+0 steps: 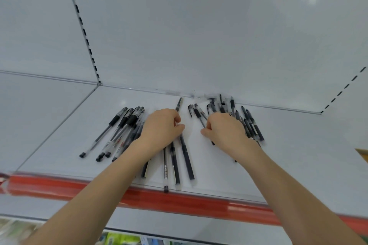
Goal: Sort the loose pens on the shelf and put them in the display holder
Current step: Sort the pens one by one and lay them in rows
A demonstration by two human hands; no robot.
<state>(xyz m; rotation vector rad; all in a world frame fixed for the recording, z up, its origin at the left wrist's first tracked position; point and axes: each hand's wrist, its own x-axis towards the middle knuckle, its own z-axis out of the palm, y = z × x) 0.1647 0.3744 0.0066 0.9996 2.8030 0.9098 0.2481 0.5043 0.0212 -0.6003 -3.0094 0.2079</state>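
Black and clear pens lie loose on a white shelf [83, 117]. A fanned group of clear-barrelled pens [117, 133] sits at the left. Several dark pens [186, 157] run from under my left hand [161, 127] toward the front edge, and my fingers curl around them. My right hand [225, 129] rests with curled fingers on a scattered pile of black pens [249, 123] near the back wall and pinches one black pen [199, 115] between thumb and fingers. No display holder is in view.
A red price strip [59, 185] runs along the shelf's front edge. White back panels with slotted uprights [83, 32] rise behind. A yellow-brown corner [363, 154] shows at the far right. Coloured goods [119, 239] sit on the shelf below.
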